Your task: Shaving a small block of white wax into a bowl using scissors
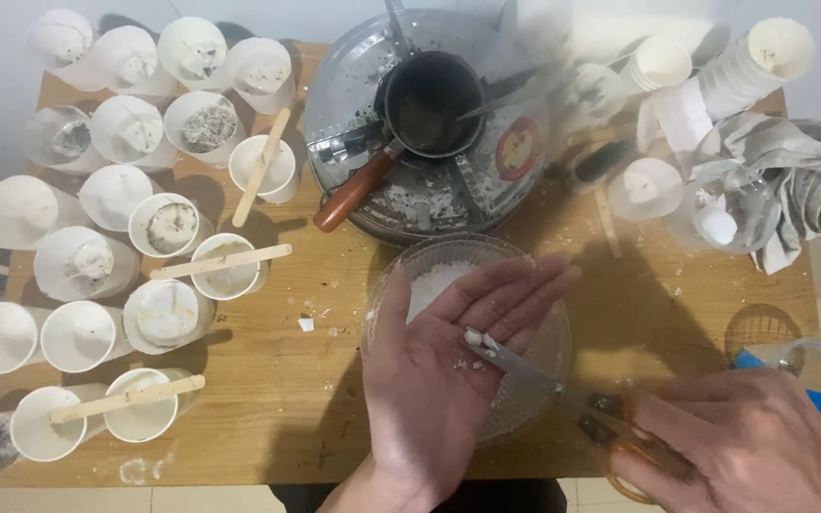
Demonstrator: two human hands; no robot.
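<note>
The left hand (pixel 448 366), fingers spread flat above the glass bowl (pixel 544 285), cradles crumbly, light white wax bits (pixel 477 339); the right hand (pixel 743 446), fingers curled, grips scissors (pixel 563 389) by their handles.

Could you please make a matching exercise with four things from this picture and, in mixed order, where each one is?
Things:
1. scissors
2. white bits
3. small pot
4. wooden stick

Places:
A. across a paper cup
B. on the round metal stove
C. in the right hand
D. on the open left hand

Pairs: 1-C, 2-D, 3-B, 4-A
</note>
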